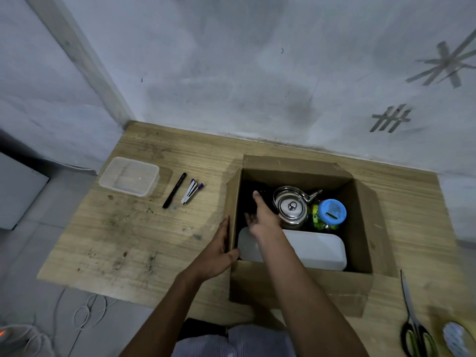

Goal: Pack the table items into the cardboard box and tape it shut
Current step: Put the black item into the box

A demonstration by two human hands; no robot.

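Observation:
An open cardboard box (360, 228) stands on the wooden table (154, 228). Inside it are a steel kettle (292, 208), a jar with a blue lid (331, 211) and a white plastic container (314, 248). My right hand (262, 215) reaches into the box's dark left part beside the kettle, fingers straight, holding nothing that I can see. My left hand (219, 251) grips the box's left wall at its near corner, thumb inside. Left of the box lie a clear plastic tub (128, 176), a black pen (175, 190) and a purple-tipped stapler (192, 191).
Scissors (414, 328) and a tape roll (458, 338) lie at the table's near right corner. A wall runs along the table's far edge. White cables (85, 313) lie on the floor at the left.

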